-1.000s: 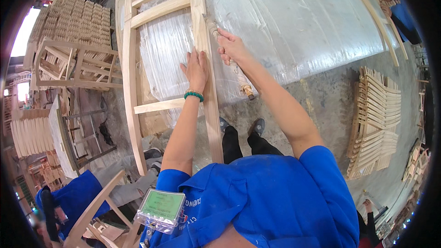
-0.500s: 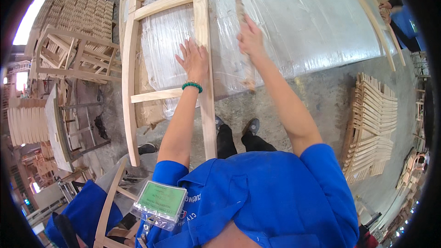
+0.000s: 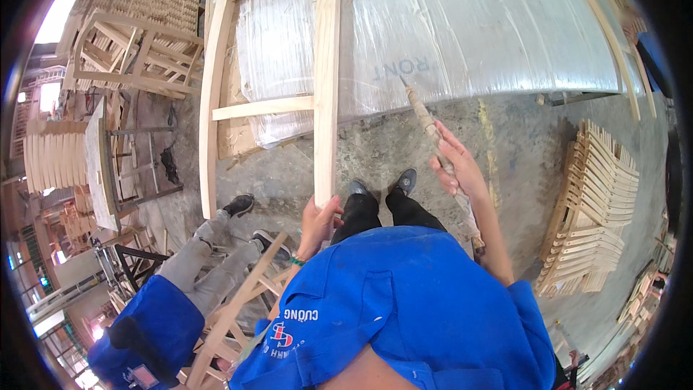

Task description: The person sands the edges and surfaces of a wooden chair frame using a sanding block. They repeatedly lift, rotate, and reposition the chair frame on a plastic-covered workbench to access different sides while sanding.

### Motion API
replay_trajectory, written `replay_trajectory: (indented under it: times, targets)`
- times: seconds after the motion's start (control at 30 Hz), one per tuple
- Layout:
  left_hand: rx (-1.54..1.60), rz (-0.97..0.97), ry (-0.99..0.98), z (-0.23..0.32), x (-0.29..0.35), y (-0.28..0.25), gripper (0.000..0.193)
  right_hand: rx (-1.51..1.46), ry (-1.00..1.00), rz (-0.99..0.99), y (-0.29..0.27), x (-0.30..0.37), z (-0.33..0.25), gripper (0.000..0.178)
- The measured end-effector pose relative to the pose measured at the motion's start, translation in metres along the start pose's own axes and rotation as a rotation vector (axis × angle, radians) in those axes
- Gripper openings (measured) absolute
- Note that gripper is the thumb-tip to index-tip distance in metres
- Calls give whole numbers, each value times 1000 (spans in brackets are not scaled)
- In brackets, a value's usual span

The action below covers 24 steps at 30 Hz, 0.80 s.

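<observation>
A pale wooden chair frame (image 3: 326, 87) with long side rails and crosspieces lies on a table covered in clear plastic film. My left hand (image 3: 317, 225) is closed around the near end of its right rail, fingers partly hidden by the wood. To the right, my right hand (image 3: 458, 162) holds a long, thin, wrapped tool (image 3: 426, 119) with a narrow dark tip. That tip points away from me over the table edge, apart from the frame. The tool's other end runs back along my right forearm.
The film-covered table (image 3: 476, 36) stretches ahead and right. Curved wooden parts (image 3: 592, 209) are stacked on the floor at right. More frames (image 3: 137, 54) and piled slats stand far left. A co-worker in blue (image 3: 148, 332) is at lower left, beside another wooden frame (image 3: 231, 310).
My left hand has moved from lying spread on the rail to its near end and closed there. My right hand has come back toward me and rightward with the tool.
</observation>
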<state>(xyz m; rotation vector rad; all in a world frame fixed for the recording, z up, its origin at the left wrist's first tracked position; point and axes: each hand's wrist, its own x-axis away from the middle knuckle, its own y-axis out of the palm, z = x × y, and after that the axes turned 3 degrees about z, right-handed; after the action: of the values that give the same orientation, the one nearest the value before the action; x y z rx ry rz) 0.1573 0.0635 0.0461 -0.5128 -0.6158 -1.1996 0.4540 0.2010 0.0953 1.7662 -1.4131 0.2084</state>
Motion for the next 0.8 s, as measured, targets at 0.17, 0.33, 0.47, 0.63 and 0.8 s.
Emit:
replay_trajectory:
  times: [0.17,0.33,0.47,0.63,0.8]
  targets:
    - [98,-98,144,9,-18,62,26,118,30,15,30,41,26,49]
    - [98,-69,168,4,-27,78,30,210,9,-6,52,71,66,48]
    - [134,-74,193,3,-24,75,35,229,-13,29,68,78,83,48]
    - [149,-103,211,6,-23,72,40,263,-72,91,75,78,90,47]
    - [149,-88,193,-1,-27,69,47,333,-24,107,83,90,94,46]
